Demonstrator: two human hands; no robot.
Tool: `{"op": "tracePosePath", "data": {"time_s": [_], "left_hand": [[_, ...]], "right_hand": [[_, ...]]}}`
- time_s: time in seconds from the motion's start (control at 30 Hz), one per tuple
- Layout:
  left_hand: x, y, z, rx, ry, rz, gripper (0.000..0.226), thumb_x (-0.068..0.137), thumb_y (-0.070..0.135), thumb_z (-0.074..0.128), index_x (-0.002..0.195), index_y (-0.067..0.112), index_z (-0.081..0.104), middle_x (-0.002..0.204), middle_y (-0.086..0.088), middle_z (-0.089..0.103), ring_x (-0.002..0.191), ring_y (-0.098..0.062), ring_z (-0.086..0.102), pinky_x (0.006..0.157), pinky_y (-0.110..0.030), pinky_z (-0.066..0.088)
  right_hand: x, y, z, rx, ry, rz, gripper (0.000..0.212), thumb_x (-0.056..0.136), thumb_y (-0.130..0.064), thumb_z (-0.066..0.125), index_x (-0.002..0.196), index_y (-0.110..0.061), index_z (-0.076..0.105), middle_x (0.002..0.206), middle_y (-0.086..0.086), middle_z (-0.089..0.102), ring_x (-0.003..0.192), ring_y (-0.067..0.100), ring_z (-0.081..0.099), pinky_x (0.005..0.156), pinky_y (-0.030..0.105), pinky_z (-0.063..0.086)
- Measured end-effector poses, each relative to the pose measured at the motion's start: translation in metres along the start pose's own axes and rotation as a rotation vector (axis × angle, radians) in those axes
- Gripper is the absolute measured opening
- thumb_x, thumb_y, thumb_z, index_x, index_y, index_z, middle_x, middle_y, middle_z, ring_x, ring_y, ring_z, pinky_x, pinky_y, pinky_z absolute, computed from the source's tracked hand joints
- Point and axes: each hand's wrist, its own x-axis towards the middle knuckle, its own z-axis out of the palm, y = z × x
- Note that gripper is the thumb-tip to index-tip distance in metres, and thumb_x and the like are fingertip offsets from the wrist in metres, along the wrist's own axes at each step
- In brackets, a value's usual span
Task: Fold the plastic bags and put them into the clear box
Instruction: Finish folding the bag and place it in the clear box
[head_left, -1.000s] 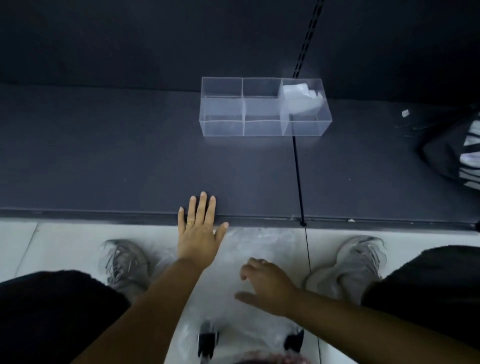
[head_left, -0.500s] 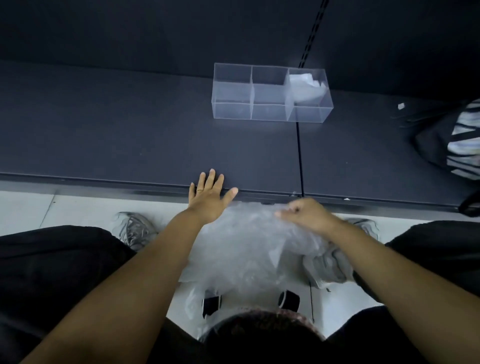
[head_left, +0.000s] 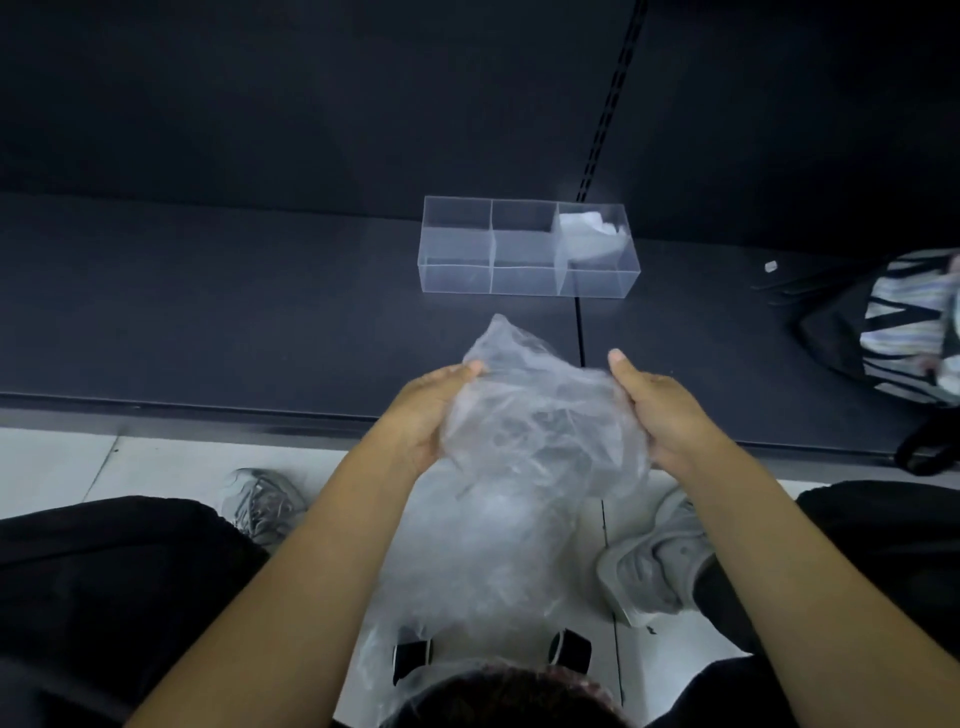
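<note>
Both forearms reach forward, side by side. The left grip and right grip clasp a crumpled plastic bag between them, palms turned inward and thumbs lying on top, above the near edge of the dark shelf. The clear box stands on the shelf beyond the grips, well apart, with a white folded bag in its right compartment. The fingers under the film are hidden. Below the grips, more clear plastic blurs together over the floor.
</note>
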Motion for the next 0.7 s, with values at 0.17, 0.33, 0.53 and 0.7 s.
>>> {"op": "tracePosePath", "data": {"time_s": [0.17, 0.33, 0.53, 0.7], "left_hand": [[-0.019, 0.009, -0.001, -0.213, -0.001, -0.152, 0.027, 0.074, 0.027, 0.077, 0.094, 0.009, 0.074, 0.094, -0.011, 0.072, 0.085, -0.028, 0.069, 0.079, -0.04, 0.057], [-0.024, 0.012, 0.009, -0.336, 0.008, -0.145, 0.028, 0.074, 0.02, 0.074, 0.099, 0.007, 0.071, 0.088, -0.013, 0.072, 0.071, -0.029, 0.07, 0.057, -0.036, 0.056], [-0.021, 0.012, 0.017, -0.08, 0.126, -0.124, 0.029, 0.092, 0.032, 0.063, 0.101, 0.005, 0.066, 0.088, -0.009, 0.069, 0.076, -0.023, 0.066, 0.06, -0.031, 0.05], [-0.025, 0.015, 0.022, 0.011, 0.144, -0.133, 0.029, 0.093, 0.029, 0.063, 0.106, 0.004, 0.066, 0.09, -0.006, 0.067, 0.07, -0.017, 0.064, 0.045, -0.022, 0.049]], "right_hand": [[0.007, 0.005, -0.016, -0.3, 0.278, -0.107, 0.044, 0.09, -0.045, 0.06, 0.069, -0.007, 0.055, 0.074, 0.008, 0.058, 0.072, 0.027, 0.056, 0.06, 0.028, 0.042], [-0.026, -0.024, 0.005, -0.404, -0.064, -0.625, 0.047, 0.077, -0.062, 0.064, 0.119, -0.041, 0.057, 0.129, -0.01, 0.045, 0.115, -0.001, 0.048, 0.093, 0.015, 0.037], [-0.061, -0.033, 0.04, -0.925, -0.146, -0.934, 0.078, 0.074, -0.036, 0.079, 0.135, -0.057, 0.035, 0.157, -0.018, 0.001, 0.146, 0.007, -0.01, 0.117, 0.045, -0.014], [-0.069, -0.039, 0.046, -0.979, -0.011, -1.163, 0.052, 0.068, -0.038, 0.082, 0.116, -0.047, 0.063, 0.159, -0.011, 0.012, 0.147, 0.011, -0.008, 0.112, 0.05, -0.021]]}}
